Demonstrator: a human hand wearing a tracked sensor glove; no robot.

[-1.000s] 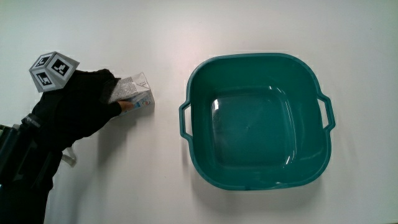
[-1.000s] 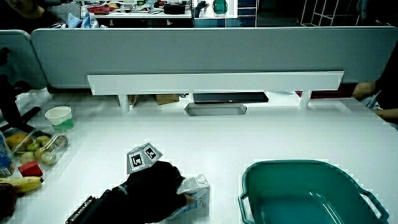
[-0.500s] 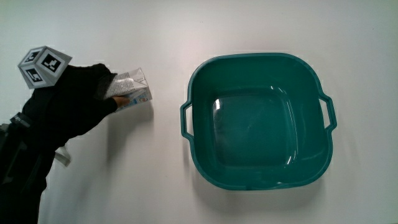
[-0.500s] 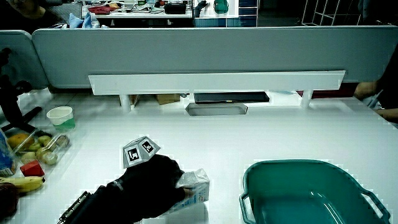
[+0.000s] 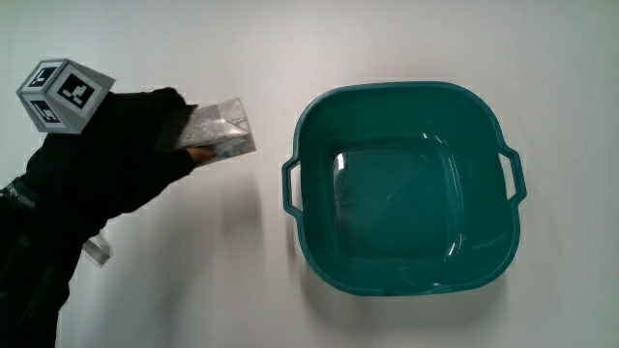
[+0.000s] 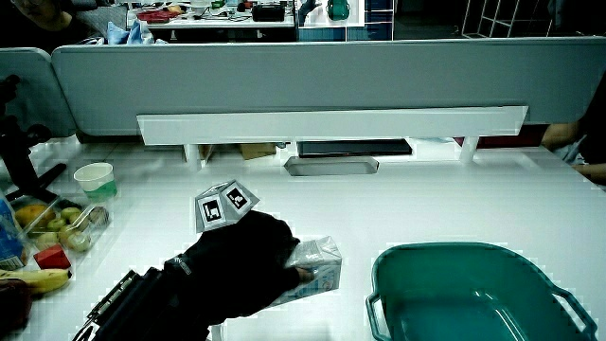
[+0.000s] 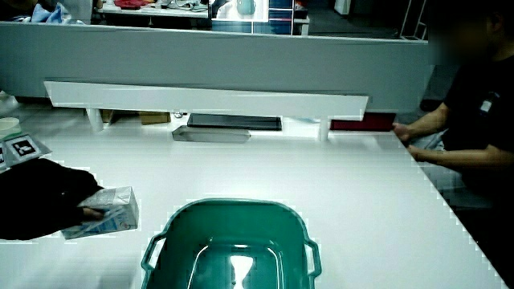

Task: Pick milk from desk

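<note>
The grip point(image 5: 145, 145) is closed around one end of the milk carton point(image 5: 221, 133), the black-gloved fingers point(image 5: 174, 121) wrapped over its top and a thumb tip showing beneath it in the main view. The carton is a small pale box with blue print, tilted rather than upright, its free end pointing toward the teal basin point(image 5: 401, 271). In both side views the carton point(image 6: 317, 268) point(image 7: 104, 212) juts out of the glove just beside the basin's handle, apart from it and not over its rim. The main view shows a faint shadow on the white surface point(image 5: 193, 280) under and beside the carton; whether its lower edge touches the surface I cannot tell.

The patterned cube point(image 5: 60, 94) sits on the back of the hand, and the forearm point(image 5: 39, 261) runs from it down toward the person's edge of the surface. In a side view the same cube point(image 6: 225, 205) stands above the glove point(image 6: 237, 275).

The basin is square with rounded corners and a handle on each of two facing sides; its inside looks glossy and holds nothing visible.

In a side view a paper cup point(image 6: 95, 178) and a clear box of fruit point(image 6: 57, 225) lie near the surface's edge, well apart from the carton, with a banana point(image 6: 33, 280) nearer the person than the box
</note>
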